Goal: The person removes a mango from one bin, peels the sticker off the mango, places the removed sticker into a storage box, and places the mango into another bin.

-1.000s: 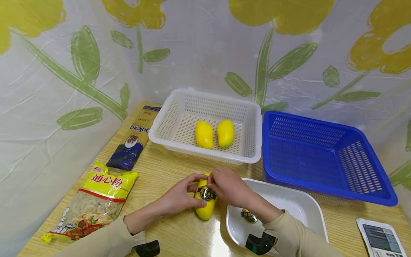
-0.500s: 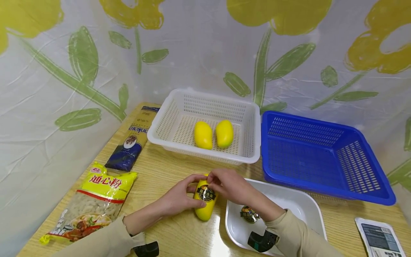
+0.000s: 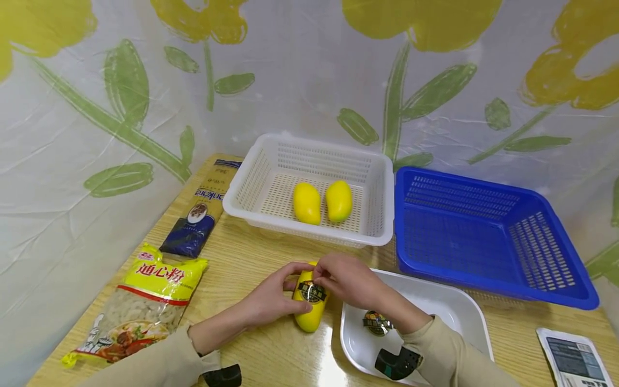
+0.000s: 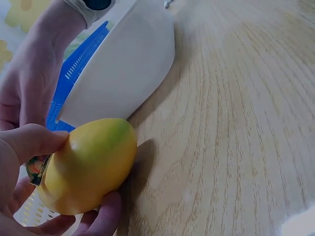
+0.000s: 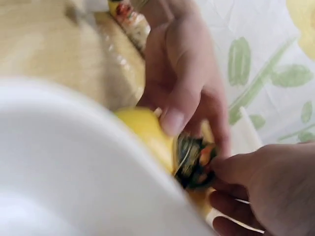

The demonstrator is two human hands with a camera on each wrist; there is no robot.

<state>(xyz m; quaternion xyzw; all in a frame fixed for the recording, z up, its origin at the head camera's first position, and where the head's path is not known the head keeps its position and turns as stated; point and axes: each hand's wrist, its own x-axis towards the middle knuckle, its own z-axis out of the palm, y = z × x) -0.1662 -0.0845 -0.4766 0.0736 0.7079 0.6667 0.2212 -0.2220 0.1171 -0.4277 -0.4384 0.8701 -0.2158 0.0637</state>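
Note:
A yellow mango [image 3: 306, 320] lies on the table at the front middle, a dark round label sticker [image 3: 310, 292] on its upper face. My left hand [image 3: 268, 295] grips it from the left, thumb on the near side and fingers around the far side. In the left wrist view the mango [image 4: 98, 160] shows a greenish end. From the right, my right hand [image 3: 345, 282] has its thumb and forefinger at the sticker's edge, pinching it. The right wrist view shows those fingertips on the sticker [image 5: 196, 162]. A second sticker [image 3: 375, 323] lies in the white tray [image 3: 476, 317].
Behind the hands stands a white basket [image 3: 309, 231] with two mangoes [image 3: 339, 201]. A blue basket [image 3: 483, 287] is right of it. Two packets, one of macaroni [image 3: 145, 301] and one of Ankara pasta [image 3: 195, 215], lie left. A flat pouch [image 3: 575, 357] lies far right.
My right wrist has shifted slightly to the right, showing a bit more of the sticker in the tray. The left hand and the mango stay nearly in place.

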